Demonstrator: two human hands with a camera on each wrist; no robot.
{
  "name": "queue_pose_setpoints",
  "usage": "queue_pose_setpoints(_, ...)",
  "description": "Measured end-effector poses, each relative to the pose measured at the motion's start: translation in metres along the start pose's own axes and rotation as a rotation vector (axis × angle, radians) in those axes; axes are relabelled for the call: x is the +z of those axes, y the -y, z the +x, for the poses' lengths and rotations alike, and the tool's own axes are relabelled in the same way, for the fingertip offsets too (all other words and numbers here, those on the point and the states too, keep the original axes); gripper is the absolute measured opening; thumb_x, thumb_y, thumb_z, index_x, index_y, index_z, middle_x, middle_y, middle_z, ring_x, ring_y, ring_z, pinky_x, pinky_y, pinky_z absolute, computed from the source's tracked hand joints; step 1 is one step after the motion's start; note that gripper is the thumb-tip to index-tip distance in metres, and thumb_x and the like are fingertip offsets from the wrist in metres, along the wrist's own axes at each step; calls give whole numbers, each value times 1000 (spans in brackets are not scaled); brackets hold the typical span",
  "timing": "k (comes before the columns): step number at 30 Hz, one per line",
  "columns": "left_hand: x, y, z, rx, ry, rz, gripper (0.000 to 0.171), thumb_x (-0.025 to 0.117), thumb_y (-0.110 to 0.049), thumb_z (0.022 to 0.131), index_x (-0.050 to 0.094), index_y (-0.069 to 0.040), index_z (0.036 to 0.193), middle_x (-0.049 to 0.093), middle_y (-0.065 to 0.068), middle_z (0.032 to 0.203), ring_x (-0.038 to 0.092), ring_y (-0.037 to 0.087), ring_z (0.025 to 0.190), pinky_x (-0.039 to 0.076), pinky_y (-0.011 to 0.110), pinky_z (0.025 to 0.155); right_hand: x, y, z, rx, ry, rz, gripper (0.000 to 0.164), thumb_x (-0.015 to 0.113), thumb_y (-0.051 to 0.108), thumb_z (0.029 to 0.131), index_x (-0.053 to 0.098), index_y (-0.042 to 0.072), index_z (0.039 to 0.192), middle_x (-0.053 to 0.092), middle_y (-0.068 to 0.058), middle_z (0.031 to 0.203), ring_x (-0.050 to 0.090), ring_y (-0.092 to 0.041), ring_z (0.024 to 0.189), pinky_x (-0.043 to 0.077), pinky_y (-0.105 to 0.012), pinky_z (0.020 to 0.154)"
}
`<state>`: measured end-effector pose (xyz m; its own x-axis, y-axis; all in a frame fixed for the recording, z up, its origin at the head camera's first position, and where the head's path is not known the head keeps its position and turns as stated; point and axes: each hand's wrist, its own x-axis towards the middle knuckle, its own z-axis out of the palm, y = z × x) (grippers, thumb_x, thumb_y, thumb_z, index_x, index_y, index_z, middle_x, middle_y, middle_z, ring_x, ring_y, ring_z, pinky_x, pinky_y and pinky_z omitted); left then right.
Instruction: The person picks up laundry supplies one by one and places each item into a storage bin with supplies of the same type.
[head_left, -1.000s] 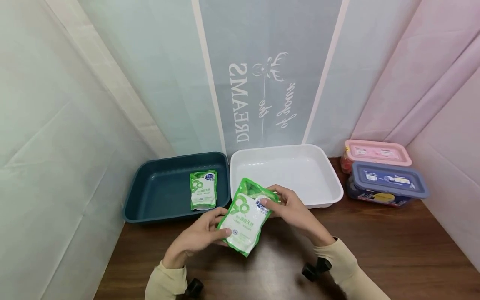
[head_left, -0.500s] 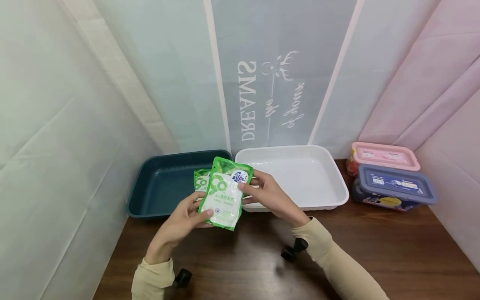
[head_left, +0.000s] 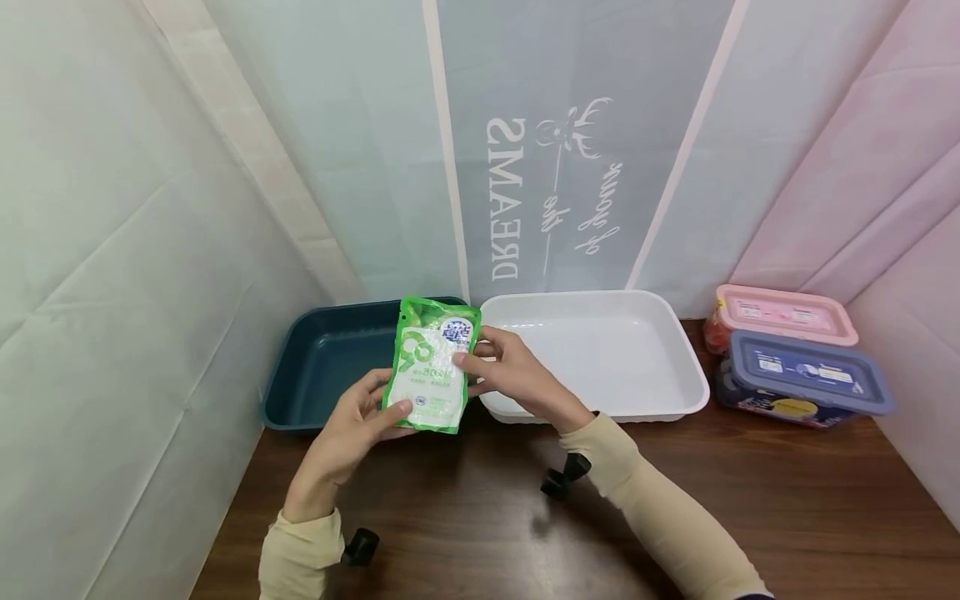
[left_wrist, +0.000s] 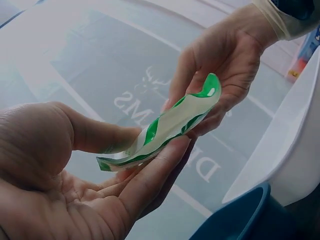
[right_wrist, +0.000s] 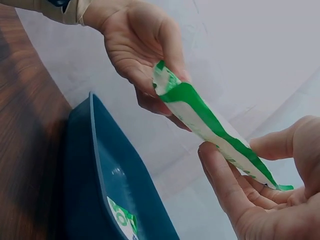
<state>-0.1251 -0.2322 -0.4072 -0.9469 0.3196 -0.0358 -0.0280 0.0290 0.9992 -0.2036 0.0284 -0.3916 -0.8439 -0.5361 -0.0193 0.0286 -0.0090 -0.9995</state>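
A green-and-white detergent pouch [head_left: 431, 371] is held up, printed face toward the head camera, over the inner ends of the two trays. My left hand [head_left: 348, 427] pinches its lower left side, thumb on the front and fingers behind. The upper right side is pinched by my right hand [head_left: 519, 375] in the same way. Edge-on in the left wrist view, the pouch [left_wrist: 167, 125] looks thin and slightly bent. A second, similar pouch [right_wrist: 122, 217] lies inside the dark teal tray [right_wrist: 93, 130]; in the head view the held pouch hides it.
A white tray [head_left: 600, 358] stands right of the teal one, against the curtain backdrop. Farther right are a pink-lidded tub [head_left: 787, 314] and a blue-lidded tub [head_left: 810, 375]. Dark wooden tabletop [head_left: 480, 517] lies in front of the trays.
Both hands have carried the pouch leftward and away from me, turning it more upright. It now covers the second pouch in the head view. The head view has shifted slightly.
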Motion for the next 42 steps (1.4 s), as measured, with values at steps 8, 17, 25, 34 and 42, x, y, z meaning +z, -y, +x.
queue_pose_setpoints(8,-11,0,0,24,-104,-20,57,60,-8,110,32,5,157,59,23,141,75,15,111,64,35,91,15,0,19,-20,24,-64,21,66,13,106,59,-2,120,75,-20,110,77,-34,94,66,-52,82)
queue_pose_setpoints(17,-24,-2,-2,7,-200,-2,55,54,-15,113,32,2,161,52,27,149,73,12,112,64,36,93,27,0,38,-54,34,-117,21,65,15,108,58,1,121,73,-21,114,76,-27,90,67,-44,81)
queue_pose_setpoints(25,-34,0,3,-12,-394,-20,50,52,-9,113,39,-1,161,41,17,156,69,7,113,63,30,94,46,-4,61,-101,16,-172,36,62,13,109,56,2,143,70,-20,123,79,-27,100,66,-38,81)
queue_pose_setpoints(34,-46,14,9,-20,-507,-28,49,54,-7,112,44,-4,160,43,15,157,70,5,109,62,28,93,67,-20,77,-19,-3,-193,44,66,16,108,53,2,148,71,-20,123,77,-25,85,67,-42,80)
queue_pose_setpoints(42,-58,28,12,-52,-586,146,50,56,-11,111,47,-5,160,47,20,155,72,14,112,62,22,87,80,-45,91,43,8,-192,44,65,14,108,53,2,149,70,-22,123,77,-36,86,65,-54,86)
